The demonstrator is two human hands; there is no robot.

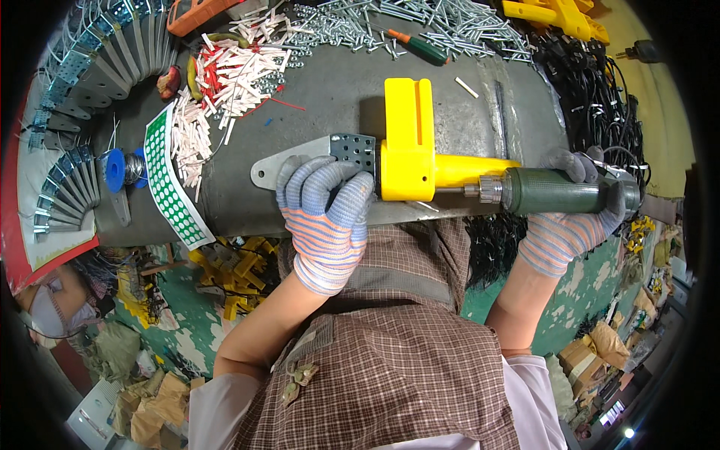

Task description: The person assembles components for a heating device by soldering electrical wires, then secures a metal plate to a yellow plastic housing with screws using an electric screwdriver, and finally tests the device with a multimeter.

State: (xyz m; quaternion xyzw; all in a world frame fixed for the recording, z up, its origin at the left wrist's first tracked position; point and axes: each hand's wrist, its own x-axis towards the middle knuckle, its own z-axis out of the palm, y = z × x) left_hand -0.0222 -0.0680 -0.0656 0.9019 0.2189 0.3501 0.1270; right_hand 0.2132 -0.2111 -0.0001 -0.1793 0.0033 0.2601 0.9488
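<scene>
A yellow plastic housing with a handle point(409, 139) lies on the dark work surface in front of me. From its left side sticks out a flat grey metal plate point(301, 151) with a rounded, holed tip and a perforated sleeve point(354, 150). My left hand point(326, 225), in a striped knit glove, is closed over the plate beside the housing. My gloved right hand point(571, 229) is wrapped round a dark green power screwdriver point(551, 190), held level. Its chuck point(486, 189) and bit point left along the yellow handle; the bit's tip is hidden at the housing.
Long screws point(465, 26) heap along the back, with a green-handled screwdriver point(420, 48) among them. White sleeves point(244, 71) pile at back left, near a green-dotted sticker sheet point(174, 180) and a blue wire spool point(124, 169). Metal plates point(112, 64) line the left; black cords point(592, 97) lie right.
</scene>
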